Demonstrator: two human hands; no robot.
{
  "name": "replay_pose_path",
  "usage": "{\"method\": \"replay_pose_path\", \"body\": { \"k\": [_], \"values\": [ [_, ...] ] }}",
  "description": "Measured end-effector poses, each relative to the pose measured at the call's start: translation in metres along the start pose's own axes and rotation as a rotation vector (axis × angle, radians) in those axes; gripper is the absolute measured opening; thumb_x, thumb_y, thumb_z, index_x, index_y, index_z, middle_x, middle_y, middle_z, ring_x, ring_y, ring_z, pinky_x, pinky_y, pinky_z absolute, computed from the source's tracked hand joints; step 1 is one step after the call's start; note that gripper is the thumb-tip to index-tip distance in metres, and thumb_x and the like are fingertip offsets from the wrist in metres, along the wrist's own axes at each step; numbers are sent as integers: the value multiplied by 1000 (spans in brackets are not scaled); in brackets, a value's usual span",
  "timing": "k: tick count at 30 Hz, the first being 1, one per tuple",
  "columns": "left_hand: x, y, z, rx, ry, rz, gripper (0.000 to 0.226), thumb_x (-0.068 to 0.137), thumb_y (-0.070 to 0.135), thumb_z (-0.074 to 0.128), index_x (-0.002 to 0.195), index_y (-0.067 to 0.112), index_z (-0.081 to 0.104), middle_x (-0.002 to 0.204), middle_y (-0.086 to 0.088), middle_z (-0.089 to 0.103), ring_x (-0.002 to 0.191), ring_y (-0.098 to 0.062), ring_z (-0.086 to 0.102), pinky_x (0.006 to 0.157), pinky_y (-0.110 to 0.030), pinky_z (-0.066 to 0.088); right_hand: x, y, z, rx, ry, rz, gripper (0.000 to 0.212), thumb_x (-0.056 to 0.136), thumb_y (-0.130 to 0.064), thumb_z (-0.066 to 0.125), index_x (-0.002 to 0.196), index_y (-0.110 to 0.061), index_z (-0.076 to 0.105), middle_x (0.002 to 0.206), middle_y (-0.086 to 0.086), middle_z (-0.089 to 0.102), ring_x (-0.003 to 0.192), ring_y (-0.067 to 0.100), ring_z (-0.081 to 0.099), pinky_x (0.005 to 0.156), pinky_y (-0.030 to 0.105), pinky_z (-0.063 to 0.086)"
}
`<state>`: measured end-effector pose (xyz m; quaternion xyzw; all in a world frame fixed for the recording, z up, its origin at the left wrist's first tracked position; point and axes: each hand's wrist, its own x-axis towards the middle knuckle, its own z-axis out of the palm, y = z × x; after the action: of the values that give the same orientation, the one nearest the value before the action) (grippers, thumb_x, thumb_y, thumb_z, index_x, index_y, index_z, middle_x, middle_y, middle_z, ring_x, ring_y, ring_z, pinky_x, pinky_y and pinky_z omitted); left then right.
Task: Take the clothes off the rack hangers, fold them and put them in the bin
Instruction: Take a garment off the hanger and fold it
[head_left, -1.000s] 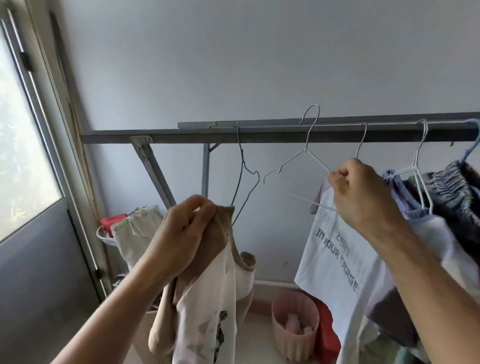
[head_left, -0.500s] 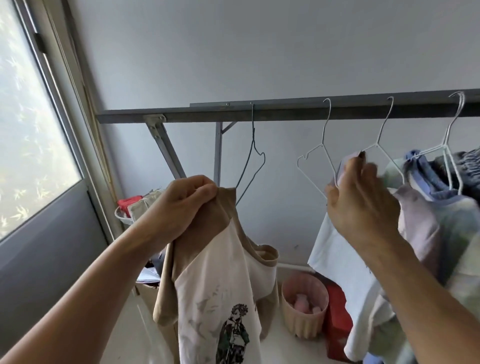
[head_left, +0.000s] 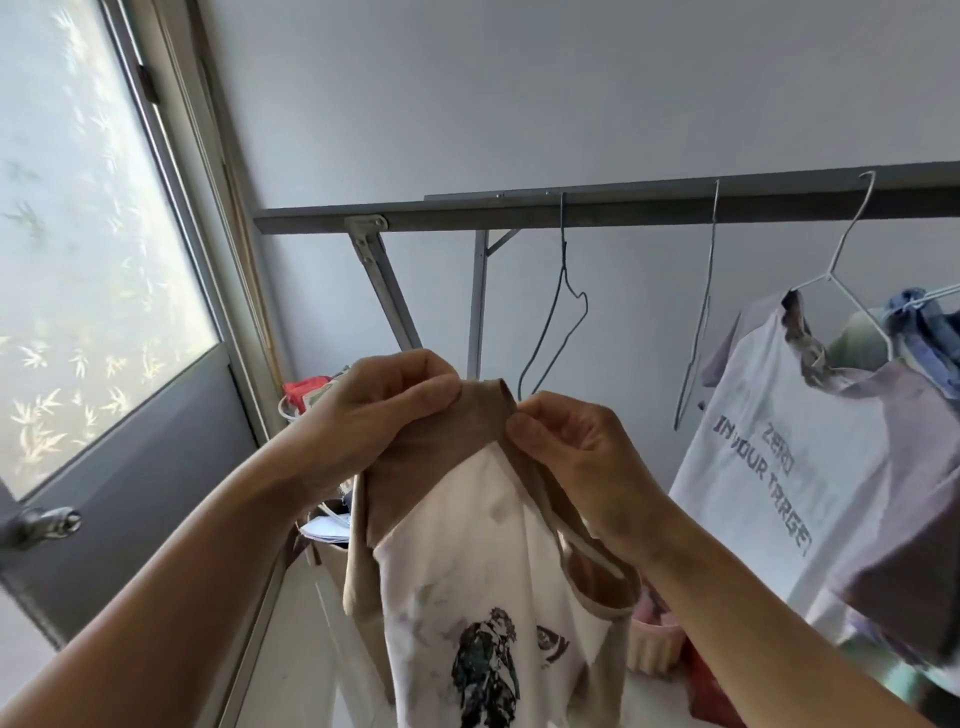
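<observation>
Both hands are up under the rack's (head_left: 623, 210) left end. The left hand (head_left: 384, 410) curls round the tan shoulder of the printed T-shirt (head_left: 467, 571), already off its hanger, and the right hand (head_left: 576, 452) pinches the collar edge beside it, probably squaring it to fold. The hem is cut off below. A pink basket (head_left: 654, 644) peeks out behind, and I can't tell if it's the bin.

Cloth shirt (head_left: 467, 561) (matt); metal rack (head_left: 623, 210).

Clear passage under the grey metal rack rail (head_left: 623, 213), between dark bare wire hanger (head_left: 563, 244) and thin white wire hanger (head_left: 713, 244); further right, the hung white printed T-shirt (head_left: 769, 467) blocks access.
</observation>
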<state>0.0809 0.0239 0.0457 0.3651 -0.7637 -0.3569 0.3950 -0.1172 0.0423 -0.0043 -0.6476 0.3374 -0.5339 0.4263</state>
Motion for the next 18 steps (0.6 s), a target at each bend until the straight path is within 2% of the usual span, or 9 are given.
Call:
{"method": "replay_pose_path", "body": {
  "k": [2, 4, 6, 9, 12, 14, 15, 18],
  "values": [
    [-4, 2, -5, 74, -35, -21, 19, 90, 39, 64, 80, 24, 69, 74, 5, 65, 67, -7, 60, 59, -19, 45, 2, -3, 5, -40, 16, -36, 17, 94, -20, 58, 86, -8, 67, 73, 3, 65, 67, 14, 60, 64, 24, 51],
    [-5, 3, -6, 155, -65, -44, 28, 89, 36, 63, 63, 30, 66, 60, 12, 56, 56, -3, 51, 53, -17, 39, 5, -6, 9, -78, 6, -62, 17, 96, -17, 57, 87, -7, 67, 73, 0, 66, 67, 9, 60, 63, 20, 49],
    [-6, 4, -7, 159, -7, -69, 35, 90, 27, 63, 55, 28, 66, 54, 12, 54, 50, -2, 48, 49, -15, 38, 6, -7, 12, -113, -28, -54, 16, 95, -21, 57, 87, -10, 66, 71, -4, 66, 64, 4, 60, 60, 16, 47],
    [-9, 5, -13, 89, 132, -72, 22, 86, 28, 66, 67, 19, 72, 60, 3, 62, 56, -8, 55, 53, -21, 41, 2, 3, 8, -270, -130, 22, 18, 87, -35, 66, 92, -18, 64, 79, -5, 69, 65, 3, 65, 59, 15, 50],
    [-17, 5, -24, 43, 182, -71, 33, 78, 38, 66, 82, 6, 71, 72, -10, 65, 65, -20, 57, 61, -29, 43, -5, 28, 3, -439, -137, 119, 8, 87, -29, 71, 87, -24, 65, 83, 2, 72, 73, 14, 70, 69, 34, 59],
    [-23, 6, -30, 49, 189, -66, 37, 77, 40, 66, 86, 4, 71, 75, -12, 67, 67, -22, 59, 62, -31, 45, -8, 43, -2, -450, -118, 160, 7, 88, -27, 65, 81, -25, 65, 76, 2, 71, 68, 17, 67, 71, 45, 56],
    [-26, 6, -34, 56, 192, -61, 39, 76, 40, 66, 89, 3, 71, 76, -11, 68, 67, -21, 60, 62, -31, 46, -8, 48, -3, -463, -112, 181, 8, 88, -29, 64, 81, -25, 66, 74, 2, 70, 66, 16, 64, 70, 47, 55],
    [-36, 6, -44, 77, 215, -70, 42, 75, 40, 65, 90, 1, 70, 74, -9, 68, 64, -18, 61, 57, -27, 47, -7, 53, -7, -537, -62, 214, 14, 89, -28, 66, 78, -22, 68, 74, 5, 70, 63, 12, 59, 67, 42, 53]
  ]
}}
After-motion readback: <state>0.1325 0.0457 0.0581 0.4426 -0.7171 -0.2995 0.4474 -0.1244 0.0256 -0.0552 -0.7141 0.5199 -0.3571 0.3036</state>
